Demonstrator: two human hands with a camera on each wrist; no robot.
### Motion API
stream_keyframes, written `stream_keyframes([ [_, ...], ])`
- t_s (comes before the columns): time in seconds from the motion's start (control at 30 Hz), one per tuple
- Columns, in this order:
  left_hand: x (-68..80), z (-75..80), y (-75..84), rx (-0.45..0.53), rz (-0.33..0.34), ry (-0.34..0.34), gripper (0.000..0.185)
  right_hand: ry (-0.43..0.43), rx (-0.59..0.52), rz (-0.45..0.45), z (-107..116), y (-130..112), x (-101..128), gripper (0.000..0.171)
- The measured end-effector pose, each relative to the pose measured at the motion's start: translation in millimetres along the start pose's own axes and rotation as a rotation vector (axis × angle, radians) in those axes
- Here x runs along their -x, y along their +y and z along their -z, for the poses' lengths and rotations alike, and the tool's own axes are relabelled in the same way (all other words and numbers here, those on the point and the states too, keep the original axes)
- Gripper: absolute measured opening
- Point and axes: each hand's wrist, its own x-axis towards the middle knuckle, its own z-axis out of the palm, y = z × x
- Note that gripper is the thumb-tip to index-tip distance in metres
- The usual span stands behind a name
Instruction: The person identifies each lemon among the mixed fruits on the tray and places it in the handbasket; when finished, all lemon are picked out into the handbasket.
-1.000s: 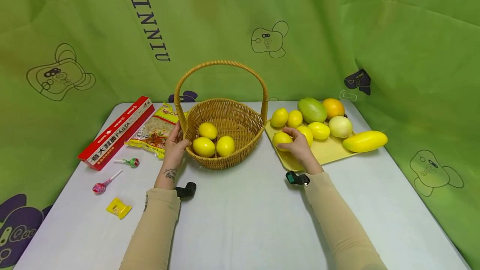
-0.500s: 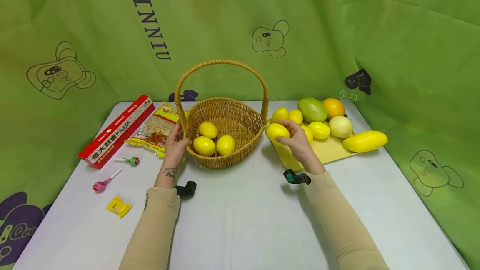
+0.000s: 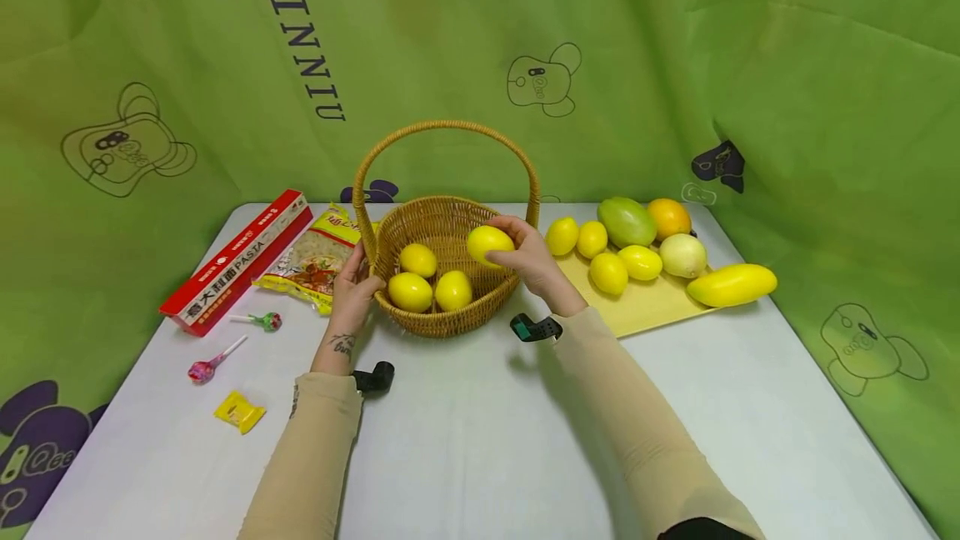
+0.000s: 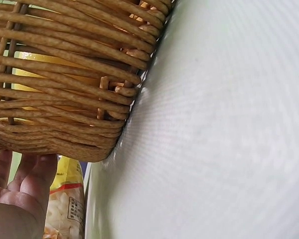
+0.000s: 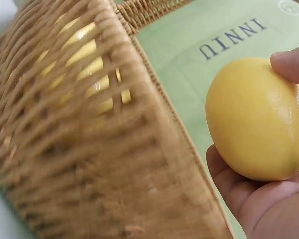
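My right hand [image 3: 538, 263] pinches a yellow lemon [image 3: 487, 245] between thumb and fingers, over the right part of the wicker basket [image 3: 491, 305]. In the right wrist view this lemon [image 5: 254, 119] is above the basket's rim, with the woven wall [image 5: 114, 164] beside it. My left hand [image 3: 354, 290] holds the basket's left side, thumb at the rim and fingers along the outer wall. Three lemons lie inside the basket, one lemon [image 3: 454, 291] nearest its front. Through the weave in the left wrist view, some yellow [image 4: 50, 74] shows.
On the right, a yellow tray [image 3: 660, 311] bears several lemons [image 3: 608, 273], a pale round fruit [image 3: 683, 255] and a long yellow fruit [image 3: 732, 285]. A green mango [image 3: 626, 222] and an orange [image 3: 669, 218] are behind. Left: pasta box [image 3: 236, 265], noodle bag [image 3: 315, 261], lollipops [image 3: 202, 371], yellow packet [image 3: 240, 412].
My right hand has lifted a lemon off the tray and carried it left to above the basket. My left hand has kept its hold on the basket's side.
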Motion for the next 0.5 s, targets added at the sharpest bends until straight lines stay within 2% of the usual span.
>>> stream_keyframes([
  [0.13, 1.0, -2.1, 0.4, 0.006, 0.008, -0.003, 0.080, -0.003, 0.030, -0.001, -10.2, 0.4, -7.5, 0.054],
  [0.27, 1.6, -2.4, 0.8, 0.002, 0.008, 0.001, 0.080, 0.036, 0.037, 0.045, -12.2, 2.6, -11.2, 0.053],
  [0.4, 0.2, -0.8, -0.3, -0.014, 0.010, 0.007, 0.080, 0.075, -0.024, 0.099, -9.0, -0.5, -9.1, 0.052],
  [0.5, 0.0, -0.2, -0.3, -0.018, 0.011, 0.014, 0.080, 0.091, -0.073, 0.106, -4.1, -4.8, -3.9, 0.052],
])
